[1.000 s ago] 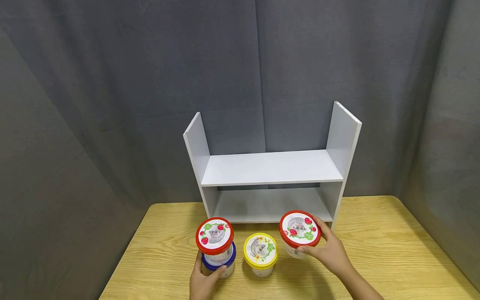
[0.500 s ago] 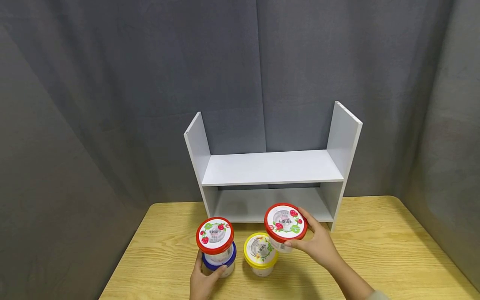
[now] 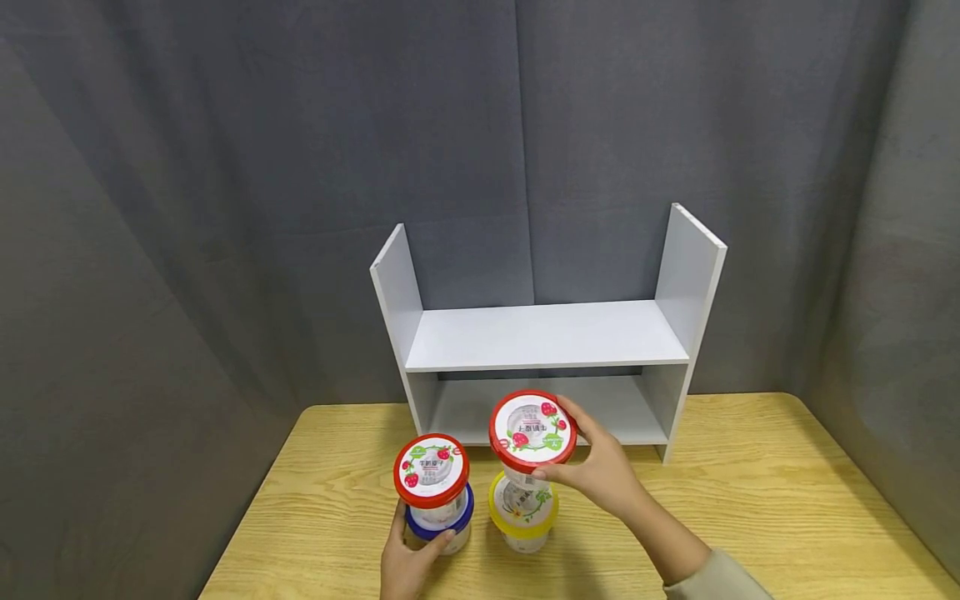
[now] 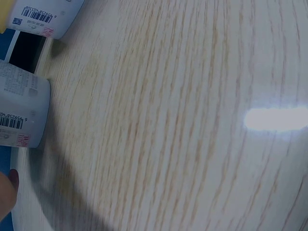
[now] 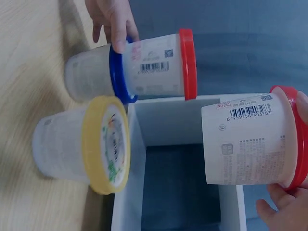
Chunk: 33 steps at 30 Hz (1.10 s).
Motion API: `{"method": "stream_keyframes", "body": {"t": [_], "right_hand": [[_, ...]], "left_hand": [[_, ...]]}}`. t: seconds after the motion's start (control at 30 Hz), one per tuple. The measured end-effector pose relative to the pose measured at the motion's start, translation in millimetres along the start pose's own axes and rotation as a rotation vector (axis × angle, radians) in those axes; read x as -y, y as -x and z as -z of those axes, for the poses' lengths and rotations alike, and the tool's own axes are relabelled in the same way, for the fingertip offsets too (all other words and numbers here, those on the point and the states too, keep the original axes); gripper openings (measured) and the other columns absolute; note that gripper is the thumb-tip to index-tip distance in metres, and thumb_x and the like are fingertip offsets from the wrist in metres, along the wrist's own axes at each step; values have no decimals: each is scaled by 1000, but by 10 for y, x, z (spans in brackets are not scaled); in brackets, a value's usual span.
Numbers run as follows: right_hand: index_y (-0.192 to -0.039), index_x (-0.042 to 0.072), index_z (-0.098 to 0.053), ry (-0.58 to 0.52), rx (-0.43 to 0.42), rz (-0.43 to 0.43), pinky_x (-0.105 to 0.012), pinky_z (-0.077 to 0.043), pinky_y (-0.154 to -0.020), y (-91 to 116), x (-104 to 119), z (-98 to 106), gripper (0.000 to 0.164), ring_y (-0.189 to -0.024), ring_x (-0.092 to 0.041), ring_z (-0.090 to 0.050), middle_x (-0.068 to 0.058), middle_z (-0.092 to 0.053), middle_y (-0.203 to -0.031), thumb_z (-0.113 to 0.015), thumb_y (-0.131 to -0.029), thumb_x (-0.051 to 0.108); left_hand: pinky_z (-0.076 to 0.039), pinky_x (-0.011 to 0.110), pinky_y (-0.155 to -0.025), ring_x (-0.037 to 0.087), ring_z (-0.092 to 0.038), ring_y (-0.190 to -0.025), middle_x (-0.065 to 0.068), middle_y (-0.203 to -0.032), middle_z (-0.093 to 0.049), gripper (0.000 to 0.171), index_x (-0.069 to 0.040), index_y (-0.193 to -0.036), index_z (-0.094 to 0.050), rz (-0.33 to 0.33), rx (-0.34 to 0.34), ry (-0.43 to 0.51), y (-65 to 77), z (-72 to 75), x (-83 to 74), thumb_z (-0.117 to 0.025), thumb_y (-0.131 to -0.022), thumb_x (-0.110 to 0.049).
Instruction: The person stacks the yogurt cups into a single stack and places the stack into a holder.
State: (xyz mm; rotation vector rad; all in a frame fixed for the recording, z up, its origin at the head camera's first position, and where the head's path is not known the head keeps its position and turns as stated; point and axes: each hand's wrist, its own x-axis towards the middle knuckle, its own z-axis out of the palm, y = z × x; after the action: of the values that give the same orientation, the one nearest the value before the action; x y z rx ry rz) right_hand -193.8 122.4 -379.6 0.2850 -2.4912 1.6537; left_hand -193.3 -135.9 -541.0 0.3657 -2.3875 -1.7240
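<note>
My right hand [image 3: 603, 475] grips a red-lidded tub [image 3: 532, 429] by its lid, thumb on the near side, holding it up above the yellow-lidded tub [image 3: 525, 533]. In the right wrist view a gap shows between this held tub [image 5: 245, 139] and the yellow lid [image 5: 98, 144]. To the left, a second red-lidded tub [image 3: 431, 472] stands on a blue-lidded tub [image 3: 459, 543]. My left hand [image 3: 408, 558] holds the blue-lidded tub around its lid, thumb at the front. The left wrist view catches only the tubs' lower sides and one fingertip [image 4: 6, 192].
Behind the tubs stands a white two-tier shelf [image 3: 547, 333] with raised side panels. The wooden table [image 3: 765, 492] extends to both sides. Grey curtains [image 3: 465, 150] hang at the back and sides.
My right hand has carried its red-lidded tub leftward and a little up, from beside the yellow-lidded tub to above it. My left hand and the stack have stayed put.
</note>
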Motion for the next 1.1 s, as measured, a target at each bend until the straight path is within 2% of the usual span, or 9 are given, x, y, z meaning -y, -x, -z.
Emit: {"method": "stream_keyframes", "body": {"t": [0.2, 0.27, 0.4, 0.53, 0.83, 1.1], "right_hand": [[-133, 19, -33, 0, 16, 45, -53, -29, -92, -85, 90, -107, 96, -119, -28, -32, -8, -38, -131, -82, -51, 33], [-133, 19, -33, -7, 21, 65, -53, -28, -93, -110, 123, -142, 97, -120, -28, -30, -7, -37, -132, -82, -50, 32], [-133, 19, -34, -31, 30, 83, -51, -29, -93, -154, 199, -216, 96, -120, -27, -30, -6, -37, -131, -83, -51, 30], [-132, 19, -35, -64, 39, 87, -51, -31, -92, -196, 271, -296, 94, -120, -25, -31, -4, -39, -131, -83, -52, 27], [-132, 21, -34, -94, 92, 103, -52, -30, -92, -301, 331, -491, 91, -120, -24, -30, -3, -38, -131, -81, -54, 30], [-134, 20, -32, -75, 150, 137, -50, -29, -94, -398, 376, -667, 94, -121, -20, -30, 0, -35, -133, -80, -55, 37]], "left_hand": [[-20, 54, -96, 40, -26, -120, 24, -132, -32, 101, -6, -136, -23, -5, -1, -2, -5, -4, -11, -79, -57, -35], [-19, 53, -97, 38, -25, -121, 21, -133, -31, 104, -9, -137, -22, 3, -4, -3, -62, -34, 91, -78, -55, -40], [-21, 53, -97, 39, -27, -120, 21, -132, -33, 103, -8, -136, -24, -20, -18, -4, -66, -41, 110, -78, -55, -40], [-22, 55, -94, 42, -29, -117, 25, -129, -35, 98, -4, -134, -27, -46, -29, -8, -13, -12, 11, -78, -57, -35], [-18, 56, -96, 41, -26, -120, 24, -132, -32, 101, -5, -136, -23, 5, 12, -17, 3, 5, -22, -78, -58, -35], [-20, 59, -92, 46, -28, -115, 25, -131, -32, 100, -12, -137, -23, -39, -11, 4, 1, 2, 8, -76, -58, -41]]}}
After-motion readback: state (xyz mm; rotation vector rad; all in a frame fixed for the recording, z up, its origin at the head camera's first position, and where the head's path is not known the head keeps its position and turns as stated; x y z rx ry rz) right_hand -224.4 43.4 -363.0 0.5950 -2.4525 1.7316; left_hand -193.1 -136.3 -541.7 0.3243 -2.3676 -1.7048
